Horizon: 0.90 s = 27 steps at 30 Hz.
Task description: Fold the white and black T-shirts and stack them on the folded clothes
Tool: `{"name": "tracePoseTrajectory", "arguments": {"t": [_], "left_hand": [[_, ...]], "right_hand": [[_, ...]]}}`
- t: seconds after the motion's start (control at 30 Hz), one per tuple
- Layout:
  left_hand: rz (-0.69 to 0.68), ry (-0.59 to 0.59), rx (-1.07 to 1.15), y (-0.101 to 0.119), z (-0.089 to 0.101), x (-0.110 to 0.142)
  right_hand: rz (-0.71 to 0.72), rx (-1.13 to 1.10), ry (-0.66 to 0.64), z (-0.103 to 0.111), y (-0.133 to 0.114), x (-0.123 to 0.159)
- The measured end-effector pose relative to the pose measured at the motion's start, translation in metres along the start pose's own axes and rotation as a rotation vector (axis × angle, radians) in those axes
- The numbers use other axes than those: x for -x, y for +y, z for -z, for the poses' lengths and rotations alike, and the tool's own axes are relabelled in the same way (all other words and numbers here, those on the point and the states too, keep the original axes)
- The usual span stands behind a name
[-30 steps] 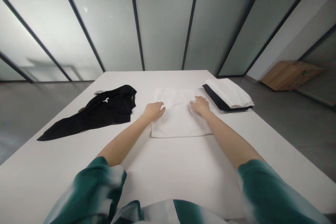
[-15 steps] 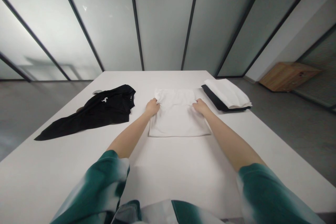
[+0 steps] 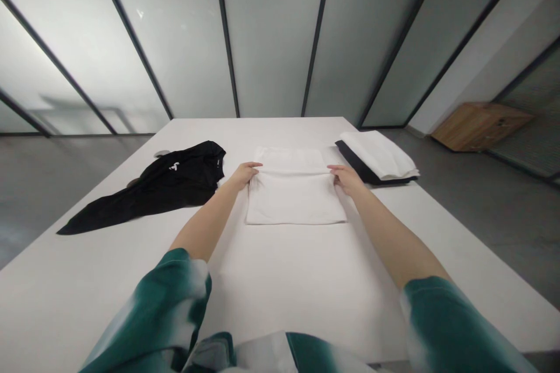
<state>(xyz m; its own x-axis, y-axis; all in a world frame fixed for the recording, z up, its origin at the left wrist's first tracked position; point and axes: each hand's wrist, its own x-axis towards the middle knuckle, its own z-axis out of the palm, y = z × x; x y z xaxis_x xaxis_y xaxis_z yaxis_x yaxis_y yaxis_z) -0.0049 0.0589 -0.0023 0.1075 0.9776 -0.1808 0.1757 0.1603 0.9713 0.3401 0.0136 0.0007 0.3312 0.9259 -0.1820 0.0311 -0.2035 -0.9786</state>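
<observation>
The left hand and right hand were clamped on the white garment, part-folded mid-worktop; the black garment at left lay unfolded, the folded stack at right looked done.

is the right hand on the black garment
No, the right hand is at the edge of the white cloth, and the black garment lies apart, left of that cloth.

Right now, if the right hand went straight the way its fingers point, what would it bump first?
The right hand would most likely meet the folded white cloth first, right at its fingertips.
</observation>
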Motion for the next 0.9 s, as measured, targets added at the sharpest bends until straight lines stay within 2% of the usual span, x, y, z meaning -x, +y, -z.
{"name": "tracePoseTrajectory", "arguments": {"t": [0.17,0.27,0.43,0.53,0.6,0.67,0.77,0.83,0.9], "left_hand": [[0.005,-0.007,0.026,0.019,0.004,-0.008],[-0.056,0.025,-0.04,0.043,0.008,-0.021],[-0.221,0.068,-0.065,0.103,0.018,-0.049],[-0.371,0.101,-0.09,0.136,0.027,-0.06],[-0.485,0.114,-0.13,0.149,0.034,-0.058],[-0.58,0.091,-0.159,0.147,0.04,-0.045],[-0.609,-0.018,-0.199,0.116,0.046,-0.008],[-0.516,-0.131,-0.287,0.083,0.051,0.023],[-0.341,-0.285,-0.462,0.049,0.058,0.051]], "right_hand": [[-0.001,-0.033,-0.059,0.0,-0.016,0.0],[0.073,0.061,-0.001,-0.005,-0.033,-0.011],[0.209,0.196,0.177,-0.016,-0.081,-0.039],[0.34,0.164,0.223,-0.017,-0.113,-0.05],[0.447,0.139,0.219,-0.015,-0.124,-0.05],[0.536,0.127,0.181,-0.011,-0.121,-0.04],[0.577,0.187,0.085,-0.001,-0.088,-0.009],[0.506,0.312,-0.036,0.009,-0.056,0.017],[0.335,0.498,-0.221,0.021,-0.029,0.04]]}}
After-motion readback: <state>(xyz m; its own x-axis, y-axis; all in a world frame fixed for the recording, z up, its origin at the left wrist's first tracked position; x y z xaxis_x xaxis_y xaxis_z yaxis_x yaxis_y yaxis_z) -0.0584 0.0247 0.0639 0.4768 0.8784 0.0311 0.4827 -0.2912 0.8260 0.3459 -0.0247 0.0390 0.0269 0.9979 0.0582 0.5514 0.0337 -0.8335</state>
